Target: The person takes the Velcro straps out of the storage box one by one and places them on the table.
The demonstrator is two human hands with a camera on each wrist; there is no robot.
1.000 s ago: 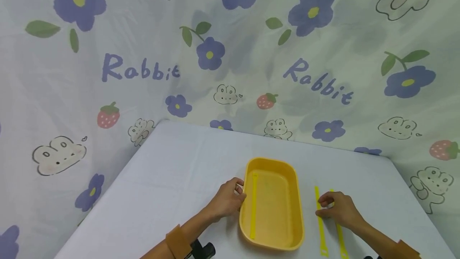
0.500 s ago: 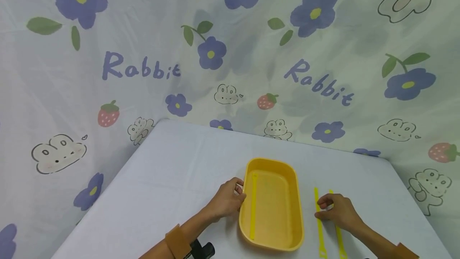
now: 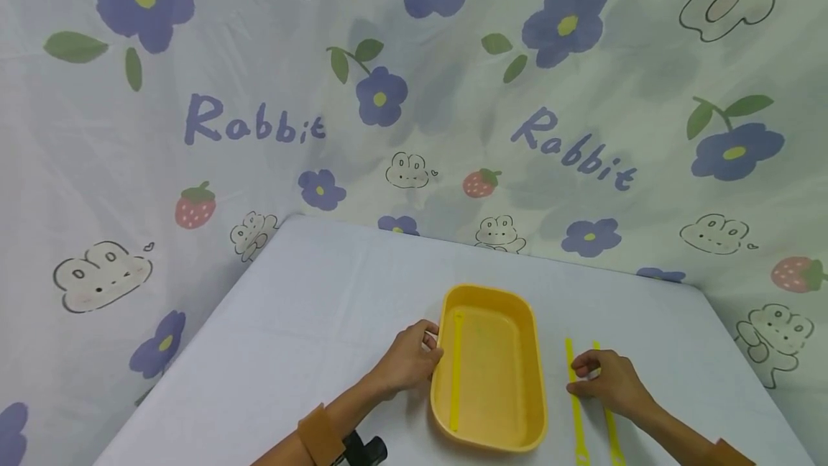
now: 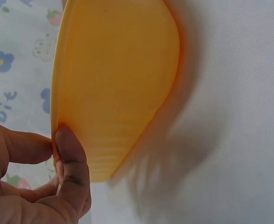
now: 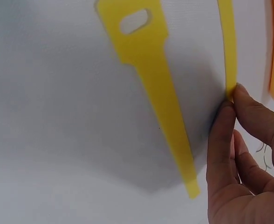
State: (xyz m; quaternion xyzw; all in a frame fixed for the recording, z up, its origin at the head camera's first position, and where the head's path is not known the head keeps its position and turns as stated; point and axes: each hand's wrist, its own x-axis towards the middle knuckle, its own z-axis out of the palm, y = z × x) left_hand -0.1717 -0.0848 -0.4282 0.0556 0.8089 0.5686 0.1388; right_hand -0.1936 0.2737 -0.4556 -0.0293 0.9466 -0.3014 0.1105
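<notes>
My left hand [image 3: 406,358] pinches the left rim of a yellow plastic tray [image 3: 494,380]; in the left wrist view its thumb and finger stand on either side of the tray wall [image 4: 118,70]. Inside the tray, along its left side, lies one yellow strap-type cable tie [image 3: 456,372]. To the right of the tray, my right hand [image 3: 611,383] pinches a second yellow cable tie [image 5: 229,46] between thumb and finger. A third cable tie [image 5: 162,93], with a wide slotted head and a tapering tail, lies on the table beside that hand, partly hidden by it in the head view.
A white cloth covers the table [image 3: 323,293]. Behind and beside it hangs a curtain [image 3: 440,113] printed with flowers, rabbits and strawberries. A black device [image 3: 365,449] sits at my left wrist.
</notes>
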